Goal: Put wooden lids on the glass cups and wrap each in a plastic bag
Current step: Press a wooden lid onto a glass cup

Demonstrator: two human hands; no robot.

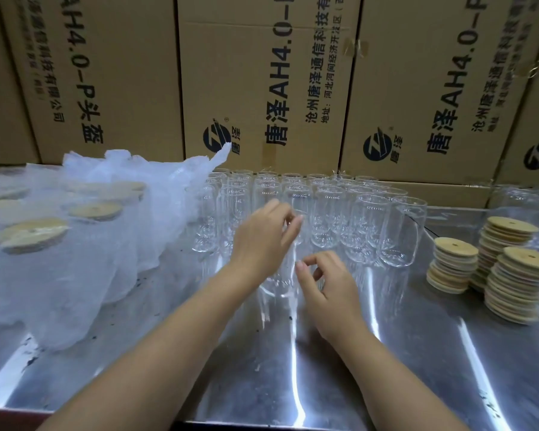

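Several empty glass cups (367,222) stand in rows at the middle back of the steel table (417,353). Three stacks of round wooden lids (521,284) sit at the right. In front of the cups, my left hand (262,241) and my right hand (327,287) are close together, each with thumb and fingertips pinched on a thin clear plastic bag (277,284). The bag hangs between them and shows only faintly. At the left, lidded cups wrapped in cloudy plastic (35,234) lie in a pile.
Large cardboard boxes (262,88) form a wall right behind the table. A heap of loose white plastic (143,178) rises beside the cups on the left. More clear glassware (523,200) stands at the far right, behind the lids.
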